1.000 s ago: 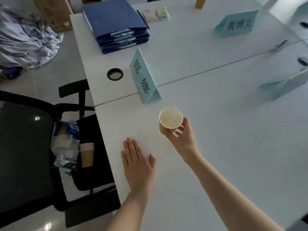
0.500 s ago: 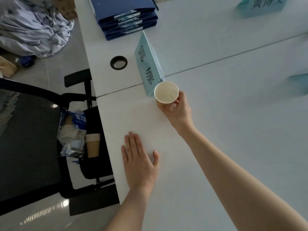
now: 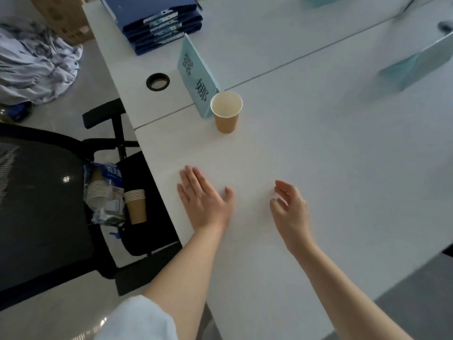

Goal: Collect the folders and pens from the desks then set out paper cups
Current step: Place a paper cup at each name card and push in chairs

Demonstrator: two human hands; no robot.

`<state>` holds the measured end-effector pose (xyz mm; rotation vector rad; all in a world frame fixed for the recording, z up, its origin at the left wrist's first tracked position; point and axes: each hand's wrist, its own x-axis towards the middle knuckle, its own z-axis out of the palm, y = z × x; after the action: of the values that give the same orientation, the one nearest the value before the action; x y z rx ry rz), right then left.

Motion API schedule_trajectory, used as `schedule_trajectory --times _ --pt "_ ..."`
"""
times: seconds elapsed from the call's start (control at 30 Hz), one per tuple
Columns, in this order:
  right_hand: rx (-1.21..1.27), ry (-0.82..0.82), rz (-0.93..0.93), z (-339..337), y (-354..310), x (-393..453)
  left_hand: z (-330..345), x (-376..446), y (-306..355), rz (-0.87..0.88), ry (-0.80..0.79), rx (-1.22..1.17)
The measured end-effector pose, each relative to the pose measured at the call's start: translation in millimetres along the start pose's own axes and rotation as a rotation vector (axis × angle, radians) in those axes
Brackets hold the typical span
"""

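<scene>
A brown paper cup [image 3: 226, 111] stands upright on the white desk [image 3: 318, 148], touching the near end of a light blue name tent [image 3: 196, 77]. Nothing holds it. My left hand [image 3: 204, 200] lies flat on the desk near its left edge, fingers straight. My right hand [image 3: 289, 209] hovers over the desk with relaxed fingers, empty, well short of the cup. A stack of blue folders [image 3: 159, 23] lies at the far left of the desk. A stack of brown cups [image 3: 136, 204] and a torn plastic sleeve of cups [image 3: 103, 192] sit on the black chair.
The black mesh office chair [image 3: 44, 192] stands left of the desk, armrest close to the edge. A round cable hole [image 3: 157, 81] lies behind the name tent. Another blue name tent [image 3: 416, 67] stands far right. Crumpled cloth [image 3: 36, 62] and a cardboard box [image 3: 63, 18] are on the floor.
My right hand set the cup down beside the name tent, let go and drew back toward me. My left hand stayed flat on the desk.
</scene>
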<state>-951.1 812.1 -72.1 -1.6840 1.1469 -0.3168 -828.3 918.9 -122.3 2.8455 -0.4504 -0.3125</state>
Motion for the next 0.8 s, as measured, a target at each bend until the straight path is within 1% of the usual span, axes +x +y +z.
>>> schedule_trajectory --times 0.07,0.13,0.2,0.3,0.33,0.4,0.5,0.57,0.63,0.73,0.8 --pt "-0.030 0.020 0.049 -28 13 -34 -7 0 -3 0.017 -0.050 0.046" --pt "-0.065 0.068 0.074 -65 20 -67 -21 -3 0 0.028 -0.171 0.076" --pt "-0.088 0.103 0.112 -92 28 -91 -34 -12 -1 0.028 -0.221 0.106" --pt "-0.087 0.154 0.193 -129 42 -125 -46 -57 -4 0.168 -0.308 0.240" --pt "-0.066 0.172 0.217 -141 47 -137 -45 -79 -2 0.208 -0.318 0.251" --pt "-0.017 0.182 0.251 -161 57 -154 -41 -117 6 0.211 -0.319 0.175" --pt "0.013 0.168 0.257 -186 70 -170 -31 -168 32 0.150 -0.300 -0.092" --pt "0.053 0.194 0.264 -221 90 -179 -15 -213 73 0.118 -0.301 -0.247" --pt "0.064 0.208 0.269 -253 108 -184 -2 -257 114 0.093 -0.312 -0.349" --pt "0.066 0.220 0.247 -318 137 -192 19 -327 185 0.136 -0.345 -0.471" --pt "0.055 0.242 0.241 -362 154 -195 30 -366 224 0.176 -0.388 -0.499"
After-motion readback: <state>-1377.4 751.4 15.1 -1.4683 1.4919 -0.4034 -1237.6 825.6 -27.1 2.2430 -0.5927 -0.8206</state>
